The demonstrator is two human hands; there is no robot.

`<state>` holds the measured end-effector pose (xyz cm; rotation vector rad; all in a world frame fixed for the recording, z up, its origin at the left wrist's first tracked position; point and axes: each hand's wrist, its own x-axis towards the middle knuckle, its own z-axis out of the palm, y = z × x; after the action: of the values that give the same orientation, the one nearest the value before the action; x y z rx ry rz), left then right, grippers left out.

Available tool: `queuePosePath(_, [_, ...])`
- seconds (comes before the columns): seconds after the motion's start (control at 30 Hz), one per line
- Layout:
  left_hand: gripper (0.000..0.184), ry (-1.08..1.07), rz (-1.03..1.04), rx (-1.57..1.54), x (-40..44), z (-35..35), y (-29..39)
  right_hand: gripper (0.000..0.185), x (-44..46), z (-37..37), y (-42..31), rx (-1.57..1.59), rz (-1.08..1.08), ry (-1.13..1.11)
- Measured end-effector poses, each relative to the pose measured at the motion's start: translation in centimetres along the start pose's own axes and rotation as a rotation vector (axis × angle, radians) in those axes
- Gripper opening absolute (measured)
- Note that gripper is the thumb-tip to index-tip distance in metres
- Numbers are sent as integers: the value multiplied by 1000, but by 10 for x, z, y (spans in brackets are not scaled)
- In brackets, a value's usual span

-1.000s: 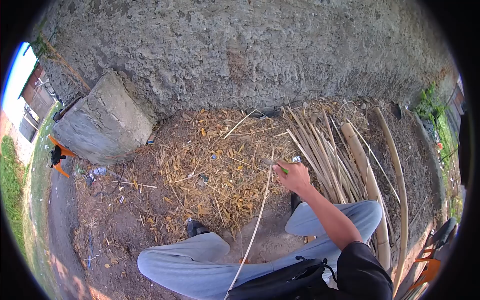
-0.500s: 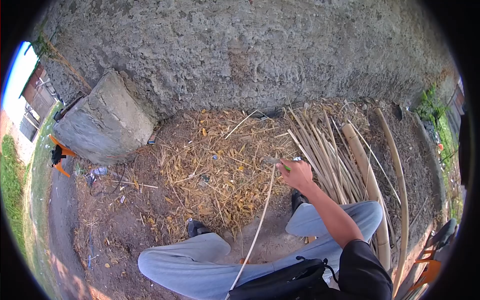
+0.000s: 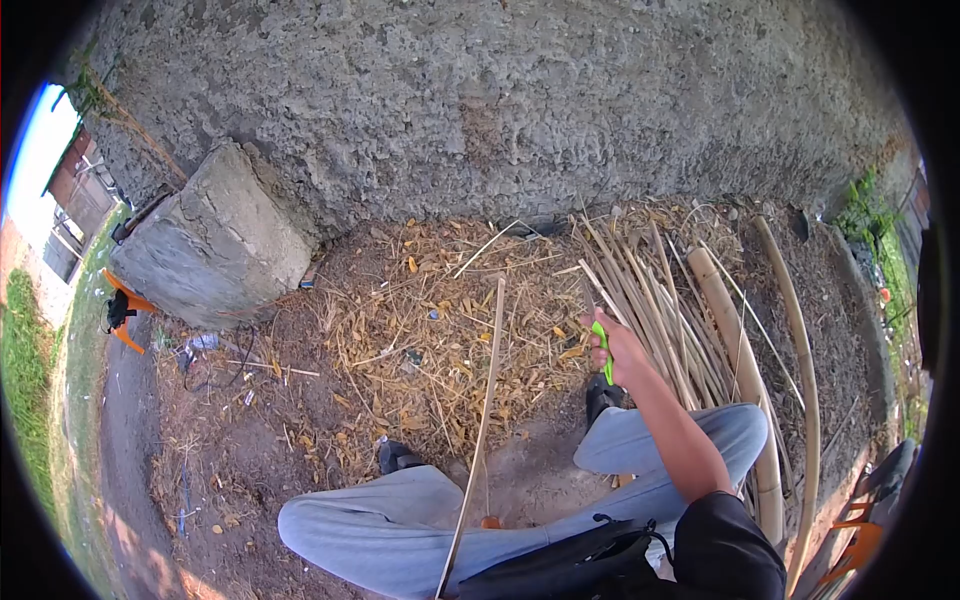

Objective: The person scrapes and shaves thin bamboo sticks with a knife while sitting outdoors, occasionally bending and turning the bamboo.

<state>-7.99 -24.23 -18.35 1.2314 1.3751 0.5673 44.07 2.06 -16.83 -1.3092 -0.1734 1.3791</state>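
Observation:
My right hand [image 3: 627, 360] is closed around the bright green handle of a knife [image 3: 603, 345], right of the middle of the view. The knife's blade points up and away, and a gap separates it from the long, pale bamboo strip [image 3: 483, 420]. That strip rises from the bottom edge, over my legs, to a free end above the littered ground. Its lower end runs out of view, and my left hand does not show.
Several split bamboo strips [image 3: 650, 300] lie in a pile on the right, beside a thick bamboo pole [image 3: 735, 340] and a thinner curved pole [image 3: 797, 370]. A rough wall [image 3: 480, 120] stands ahead, with a concrete block [image 3: 215, 240] at left. Shavings and dry leaves [image 3: 440, 350] cover the ground.
My right hand with the knife has moved right and toward me, away from the strip. The strip's far end has shifted left and upward, and its broader face now shows.

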Motion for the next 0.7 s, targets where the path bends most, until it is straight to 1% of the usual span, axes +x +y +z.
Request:
queuePosePath(0.03, [32,-2,2,3,1,-2,-2,45,-7,5,3,-23,-16,-1])
queuePosePath(0.1, [39,-39,-171,-91,11,0,31,46,-20,12,8,-42,-33,2])
queuePosePath(0.17, [42,-46,-164,-96,26,7,68,46,-30,18,16,-165,-140,-42])
queuePosePath(0.2, [44,-49,-153,-104,29,10,76,45,-32,21,22,-177,-175,-49])
queuePosePath(0.23, [44,-48,-153,-104,32,13,74,45,-36,25,26,-176,-175,-51])
queuePosePath(0.3, [44,6,-213,-121,42,20,65,44,-47,33,35,-275,-269,-101])
queuePosePath(0.37, [43,11,-207,-165,50,28,61,40,-57,41,44,-277,-260,-115])
queuePosePath(0.43, [42,19,-203,-208,55,35,79,36,-64,47,58,-297,-339,-203])
queuePosePath(0.5, [36,-2,-79,-128,62,43,122,34,-70,51,73,-346,-351,-201])
queuePosePath(0.53, [36,-2,-81,-129,65,45,118,34,-72,53,84,-405,-401,-240])
queuePosePath(0.6, [33,-40,-85,-335,74,50,111,36,-79,57,98,-525,-468,-288])
queuePosePath(0.63, [33,-37,-89,-336,75,48,110,36,-83,59,104,-525,-464,-290])
queuePosePath(0.7, [35,-161,-91,-336,80,43,120,35,-98,67,106,-748,-601,-338])
